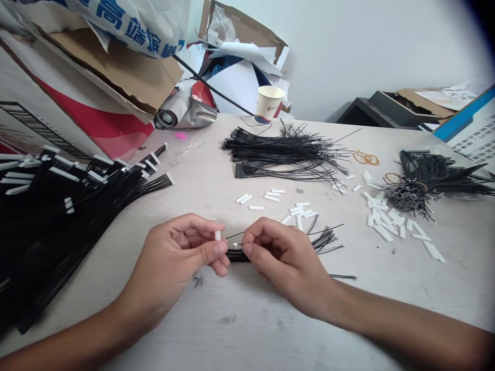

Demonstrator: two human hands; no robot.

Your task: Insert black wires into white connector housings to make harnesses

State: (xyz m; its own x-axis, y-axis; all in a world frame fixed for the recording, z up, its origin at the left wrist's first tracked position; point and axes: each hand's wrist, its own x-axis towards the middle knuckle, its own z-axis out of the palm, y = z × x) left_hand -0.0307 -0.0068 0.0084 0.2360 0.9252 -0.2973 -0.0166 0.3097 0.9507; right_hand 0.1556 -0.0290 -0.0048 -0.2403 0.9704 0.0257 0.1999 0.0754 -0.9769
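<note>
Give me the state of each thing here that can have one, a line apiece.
left hand: closed, pinching the white connector.
white connector: held upright, off the table.
right hand: closed, pinching wire ends of the small wire bundle.
small wire bundle: partly under the right hand, free ends fanned out.
paper cup: upright; contents hidden.
loose white connectors: scattered, lying flat.
rubber bands: loose, around nothing.
cardboard box: flaps open.

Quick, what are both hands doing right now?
Left hand: closed on a white plug.
Right hand: closed on black wires.
</note>
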